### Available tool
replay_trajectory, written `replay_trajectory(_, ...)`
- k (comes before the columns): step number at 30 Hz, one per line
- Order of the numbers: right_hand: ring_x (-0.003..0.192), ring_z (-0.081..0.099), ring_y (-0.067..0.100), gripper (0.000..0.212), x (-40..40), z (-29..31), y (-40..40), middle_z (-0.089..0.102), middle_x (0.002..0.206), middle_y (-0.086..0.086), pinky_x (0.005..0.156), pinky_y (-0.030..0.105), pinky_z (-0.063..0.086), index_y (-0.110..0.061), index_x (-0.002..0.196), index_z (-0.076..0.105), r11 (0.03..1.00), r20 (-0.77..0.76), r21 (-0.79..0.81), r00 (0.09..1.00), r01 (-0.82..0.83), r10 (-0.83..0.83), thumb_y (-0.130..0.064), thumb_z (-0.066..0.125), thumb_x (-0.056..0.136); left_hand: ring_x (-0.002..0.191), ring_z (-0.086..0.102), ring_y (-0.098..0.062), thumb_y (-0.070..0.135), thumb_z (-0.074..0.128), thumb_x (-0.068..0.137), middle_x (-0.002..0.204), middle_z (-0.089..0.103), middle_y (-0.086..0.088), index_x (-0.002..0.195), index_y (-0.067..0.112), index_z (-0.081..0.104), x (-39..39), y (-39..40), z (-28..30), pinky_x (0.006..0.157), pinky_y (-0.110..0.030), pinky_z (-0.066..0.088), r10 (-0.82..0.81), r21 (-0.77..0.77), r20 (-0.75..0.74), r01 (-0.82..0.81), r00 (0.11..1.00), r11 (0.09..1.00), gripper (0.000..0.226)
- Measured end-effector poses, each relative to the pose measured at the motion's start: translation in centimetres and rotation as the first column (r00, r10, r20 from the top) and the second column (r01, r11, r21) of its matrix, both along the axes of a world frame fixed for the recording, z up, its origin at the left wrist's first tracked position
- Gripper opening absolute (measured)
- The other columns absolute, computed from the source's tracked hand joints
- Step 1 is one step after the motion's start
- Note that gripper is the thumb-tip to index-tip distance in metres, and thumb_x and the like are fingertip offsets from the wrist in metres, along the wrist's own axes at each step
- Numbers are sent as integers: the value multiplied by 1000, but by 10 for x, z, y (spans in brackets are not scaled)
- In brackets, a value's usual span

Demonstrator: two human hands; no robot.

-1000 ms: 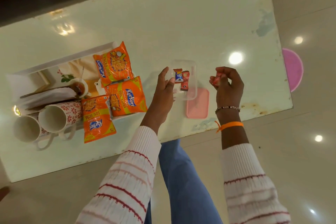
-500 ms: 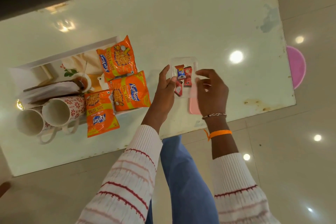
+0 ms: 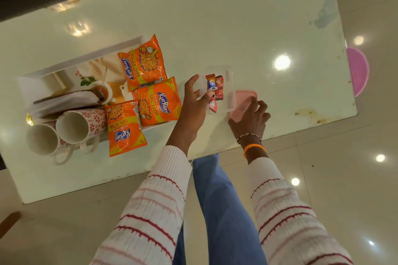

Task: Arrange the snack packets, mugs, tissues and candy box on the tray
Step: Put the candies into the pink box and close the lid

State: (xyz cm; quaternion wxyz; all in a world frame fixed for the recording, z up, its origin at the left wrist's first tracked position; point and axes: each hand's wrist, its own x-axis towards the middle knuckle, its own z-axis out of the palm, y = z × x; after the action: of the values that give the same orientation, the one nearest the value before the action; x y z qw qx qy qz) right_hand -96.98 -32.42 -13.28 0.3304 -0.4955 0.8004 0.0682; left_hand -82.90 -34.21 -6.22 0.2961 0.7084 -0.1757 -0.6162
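A clear candy box (image 3: 228, 73) with three wrapped candies (image 3: 219, 90) stands on the table right of the white tray (image 3: 86, 58). My left hand (image 3: 193, 103) grips the box's left rim. My right hand (image 3: 251, 119) rests on the pink lid (image 3: 244, 98) lying just right of the box, fingers curled over its near edge. Three orange snack packets (image 3: 158, 103) lie on the tray's right side; the nearest one (image 3: 123, 128) hangs over the tray's front edge. Two red-patterned mugs (image 3: 75, 127) lie on their sides at the tray's front left, behind them a stack of tissues (image 3: 64, 101).
The glossy white table (image 3: 237, 17) ends close to my legs; its right edge is near a pink round mat (image 3: 358, 71) on the floor. A dark strip runs along the table's far left side.
My right hand, which held a candy above the table, came to the box, left the candy inside and then moved down right onto the pink lid. My left hand stayed on the box.
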Motion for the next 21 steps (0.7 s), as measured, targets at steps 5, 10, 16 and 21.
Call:
replay_trajectory(5,119,41,36,83,-13,15,-19,40,132,17,103,41,33,-7,130,31,956,271,-76,928,284,-255,-22,77,63,106,46,-13,18,51,93,142,42,-6,137,32,25,7,-2,-5,70,-15,43,-161,17,119,160,980,987,53)
replay_trajectory(10,120,45,35,74,-10,40,-26,41,133,10,96,52,48,-13,127,32,881,516,-62,771,469,-374,-15,73,66,117,51,-22,19,49,94,136,47,-8,138,30,26,9,-4,0,99,-40,44,-12,122,-41,17,999,992,51)
replay_trajectory(16,122,42,29,76,12,65,-19,36,135,6,96,52,48,-19,128,34,936,580,-154,796,316,-173,-21,77,66,114,54,-21,13,53,92,125,52,-7,138,31,27,11,-2,3,96,-39,45,91,77,-174,-78,981,994,56)
replay_trajectory(21,124,40,26,82,23,75,-16,33,136,9,100,47,46,-17,136,31,974,575,-195,818,113,20,-21,78,68,126,44,-27,20,60,88,141,41,-11,142,36,23,15,-2,4,89,-39,50,-15,48,-194,25,981,999,67)
